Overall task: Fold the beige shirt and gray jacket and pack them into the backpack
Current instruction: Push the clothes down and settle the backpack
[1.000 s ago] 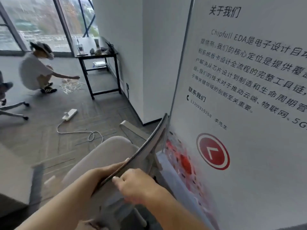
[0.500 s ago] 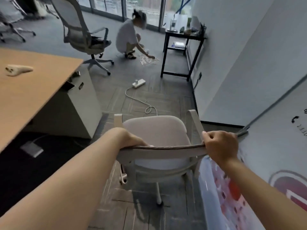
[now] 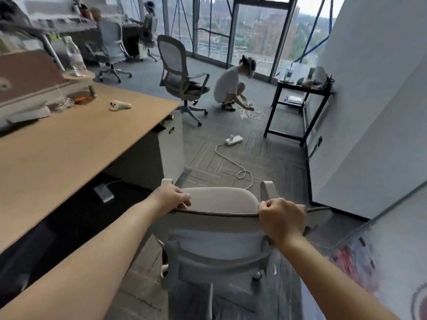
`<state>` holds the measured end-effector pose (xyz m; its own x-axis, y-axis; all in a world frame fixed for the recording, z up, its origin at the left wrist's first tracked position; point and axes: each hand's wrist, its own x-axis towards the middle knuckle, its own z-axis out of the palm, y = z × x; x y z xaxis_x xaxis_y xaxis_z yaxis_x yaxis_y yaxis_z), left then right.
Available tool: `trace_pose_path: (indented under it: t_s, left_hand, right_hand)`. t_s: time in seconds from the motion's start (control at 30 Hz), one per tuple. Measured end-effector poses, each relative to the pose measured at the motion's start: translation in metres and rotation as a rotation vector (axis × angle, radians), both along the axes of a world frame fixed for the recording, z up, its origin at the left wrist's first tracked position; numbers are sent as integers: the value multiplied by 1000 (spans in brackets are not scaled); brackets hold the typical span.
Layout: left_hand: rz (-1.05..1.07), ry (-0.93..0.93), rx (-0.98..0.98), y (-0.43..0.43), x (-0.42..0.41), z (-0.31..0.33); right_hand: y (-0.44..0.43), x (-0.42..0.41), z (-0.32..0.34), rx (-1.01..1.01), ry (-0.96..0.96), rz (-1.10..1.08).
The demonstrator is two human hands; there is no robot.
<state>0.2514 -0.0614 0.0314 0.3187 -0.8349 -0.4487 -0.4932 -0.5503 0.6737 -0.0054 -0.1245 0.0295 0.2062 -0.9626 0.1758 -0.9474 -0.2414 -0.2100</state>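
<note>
Both hands grip the chair (image 3: 221,245) top rail: left hand (image 3: 169,198) with fingers (image 3: 184,199) curled over one end, right hand (image 3: 280,218) fisted on the other. Surface (image 3: 76,144) to the left. Cord (image 3: 231,160) on the floor ahead; rolling on could snag the casters. Farther off, a person (image 3: 230,83) crouches. No shirt, jacket or backpack in view.

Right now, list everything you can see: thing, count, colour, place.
office chair: one, beige seat, grey back, directly in front
desk: one, light wood, left
controller: one, cream, on the desk
swivel chair: one, pale frame, centre floor
power strip: one, white, on the floor, cord trailing
side table: one, black, by the right wall
crouching person: one, white top, near the window
left hand: grip on the chair back's top edge
right hand: grip on the same edge
</note>
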Motion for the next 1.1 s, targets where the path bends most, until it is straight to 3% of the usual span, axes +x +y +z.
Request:
trace_pose_path:
  t_s: [0.07,0.13,0.2,0.43,0.6,0.8,1.1]
  left_hand:
    - [68,-136,-154,40,4,3]
    - [102,-361,-160,80,9,0]
    - [236,-462,-210,113,16,-5]
    - [532,-516,-229,177,32,-4]
    - [756,-657,-239,202,15,-22]
    - [973,-717,-173,200,2,-29]
    - [1049,-795,-177,198,22,-28]
  right_hand:
    - [19,23,2,-59,43,29]
    - [46,45,-3,-94,33,81]
    - [70,65,-7,-62,15,157]
    - [84,118,-8,-40,23,387]
    - [68,143,-14,-156,-133,611]
    - [41,179,-18,-76,-39,835]
    - [24,230,-27,-273,-388,962]
